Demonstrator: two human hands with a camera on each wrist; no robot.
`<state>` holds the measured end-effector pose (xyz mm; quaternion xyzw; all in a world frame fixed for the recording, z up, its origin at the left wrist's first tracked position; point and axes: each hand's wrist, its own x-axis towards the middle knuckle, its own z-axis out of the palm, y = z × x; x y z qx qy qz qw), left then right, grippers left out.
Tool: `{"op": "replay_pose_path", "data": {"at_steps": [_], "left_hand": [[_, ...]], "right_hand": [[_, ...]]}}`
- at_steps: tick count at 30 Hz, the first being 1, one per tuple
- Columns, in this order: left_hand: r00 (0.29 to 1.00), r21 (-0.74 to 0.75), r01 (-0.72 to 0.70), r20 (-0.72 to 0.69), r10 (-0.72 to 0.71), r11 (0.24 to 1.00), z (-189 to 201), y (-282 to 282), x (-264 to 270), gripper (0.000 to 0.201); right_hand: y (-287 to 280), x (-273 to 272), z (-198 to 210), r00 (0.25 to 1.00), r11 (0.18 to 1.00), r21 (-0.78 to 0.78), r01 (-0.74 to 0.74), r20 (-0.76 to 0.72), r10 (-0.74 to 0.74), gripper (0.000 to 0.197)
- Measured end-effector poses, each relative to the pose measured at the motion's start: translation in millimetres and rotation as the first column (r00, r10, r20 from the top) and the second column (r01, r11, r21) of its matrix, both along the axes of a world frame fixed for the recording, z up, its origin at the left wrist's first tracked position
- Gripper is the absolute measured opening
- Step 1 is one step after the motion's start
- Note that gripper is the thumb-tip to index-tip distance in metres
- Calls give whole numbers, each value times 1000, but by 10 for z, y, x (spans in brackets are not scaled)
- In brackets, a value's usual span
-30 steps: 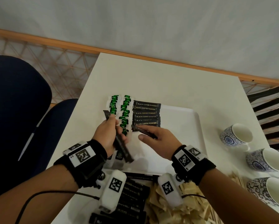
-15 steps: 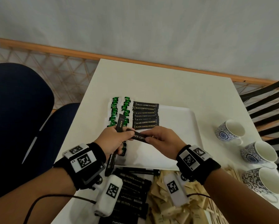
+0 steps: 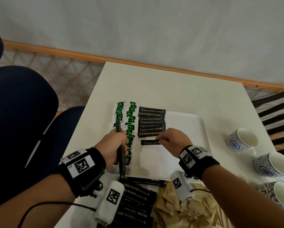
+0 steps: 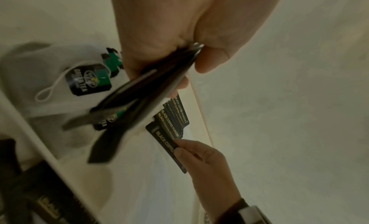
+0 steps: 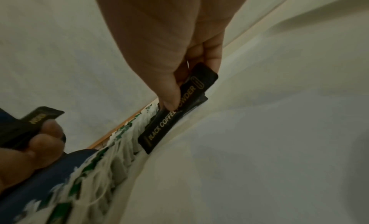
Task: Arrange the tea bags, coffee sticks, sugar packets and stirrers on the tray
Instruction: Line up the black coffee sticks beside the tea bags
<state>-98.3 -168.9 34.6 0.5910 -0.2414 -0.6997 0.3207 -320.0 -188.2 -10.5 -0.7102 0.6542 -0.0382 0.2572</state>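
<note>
On white tray (image 3: 195, 129) | right hand (image 3: 174, 142) pinches coffee stick (image 3: 150, 143) | wall probably grey

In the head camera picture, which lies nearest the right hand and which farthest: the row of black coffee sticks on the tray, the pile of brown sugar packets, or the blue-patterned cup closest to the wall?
From the right hand:
1. Row of black coffee sticks, just beyond the fingers, on the white tray.
2. Pile of brown sugar packets, nearer the person, off the tray.
3. Blue-patterned cup, far right on the table.

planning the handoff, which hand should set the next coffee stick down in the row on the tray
Right. The right hand already pinches one stick just below the row of sticks on the tray. The left hand grips spare sticks over the tea bags, so it likely serves as the supply.
</note>
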Motion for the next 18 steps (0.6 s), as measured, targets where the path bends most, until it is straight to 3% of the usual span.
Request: {"op": "replay_pose_path", "data": {"at_steps": [9, 15, 18], "left_hand": [[1000, -4, -6, -24, 6, 1000, -166, -157, 20, 40], [996, 5, 29, -80, -28, 1000, -141, -192, -44, 33], [993, 34, 49, -106, -46, 998, -134, -182, -108, 31]], "right_hand": [[-274, 58, -144, 999, 997, -69, -15, -41, 12, 19], [-286, 55, -199, 1000, 991, -132, -18, -6, 18, 15], [-265, 48, -218, 1000, 986, -169, 0, 26, 4, 23]]}}
